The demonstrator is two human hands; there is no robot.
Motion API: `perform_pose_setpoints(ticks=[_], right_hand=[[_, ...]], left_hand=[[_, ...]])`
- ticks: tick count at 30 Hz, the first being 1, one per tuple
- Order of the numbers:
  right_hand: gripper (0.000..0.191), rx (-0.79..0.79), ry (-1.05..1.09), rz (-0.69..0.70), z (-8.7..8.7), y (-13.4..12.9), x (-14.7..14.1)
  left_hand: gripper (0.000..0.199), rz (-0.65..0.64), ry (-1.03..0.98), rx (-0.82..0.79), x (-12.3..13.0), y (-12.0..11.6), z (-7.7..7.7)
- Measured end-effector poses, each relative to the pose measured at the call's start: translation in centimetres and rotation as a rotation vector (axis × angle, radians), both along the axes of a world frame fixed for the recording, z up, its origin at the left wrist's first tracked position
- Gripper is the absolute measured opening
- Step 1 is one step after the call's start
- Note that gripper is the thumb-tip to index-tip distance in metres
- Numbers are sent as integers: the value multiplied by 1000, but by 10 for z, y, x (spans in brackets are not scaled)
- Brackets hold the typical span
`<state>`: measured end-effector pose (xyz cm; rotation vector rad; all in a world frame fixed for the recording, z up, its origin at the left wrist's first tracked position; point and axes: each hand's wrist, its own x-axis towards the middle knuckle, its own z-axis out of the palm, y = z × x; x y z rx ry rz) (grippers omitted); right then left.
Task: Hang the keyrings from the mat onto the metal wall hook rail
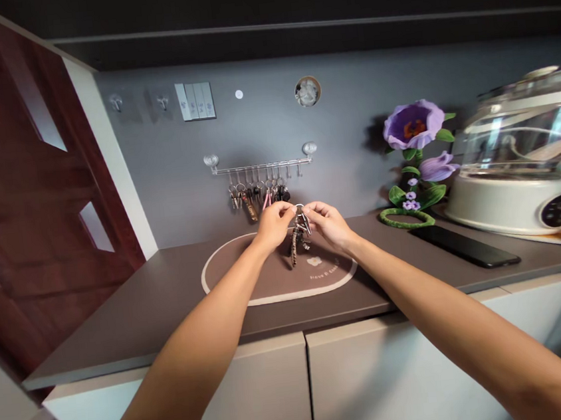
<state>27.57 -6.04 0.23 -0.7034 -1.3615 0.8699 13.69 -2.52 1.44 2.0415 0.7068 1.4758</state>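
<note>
Between my two hands hangs a bunch of keys on a metal ring, with a dark braided strap dangling from it. My left hand pinches the ring from the left side. On the other side, the fingers of my right hand are closed on the same ring and keys. Both hands are above an oval brown mat with a pale rim. Behind them, several key bunches hang from a clear hook rail on the grey wall.
A dark counter runs over pale cabinets. To the right are a black phone, purple fabric flowers and a white appliance with a clear dome. A dark shelf overhangs the counter; a reddish-brown door is at left.
</note>
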Motion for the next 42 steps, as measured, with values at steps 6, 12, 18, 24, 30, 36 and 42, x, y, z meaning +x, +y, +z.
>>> perform_pose_setpoints(ticks=[6, 12, 18, 24, 30, 36, 42], right_hand=[[30, 32, -40, -86, 7, -6, -6], [29, 124, -128, -235, 12, 0, -6], [31, 144, -97, -274, 24, 17, -2], [28, 95, 37, -223, 50, 36, -1], [22, -12, 146, -199, 65, 58, 0], [13, -46, 184, -169, 67, 80, -3], [13, -154, 284, -271, 70, 96, -6]], left_hand=[[16, 53, -14, 48, 1, -1, 1], [17, 96, 29, 160, -1, -3, 3], [20, 225, 18, 209, -4, -3, 6], [21, 328, 30, 194, -6, 4, 4], [22, 407, 103, 208, -8, 7, 1], [22, 436, 196, 247, -8, 4, 0], [23, 478, 216, 238, -9, 5, 0]])
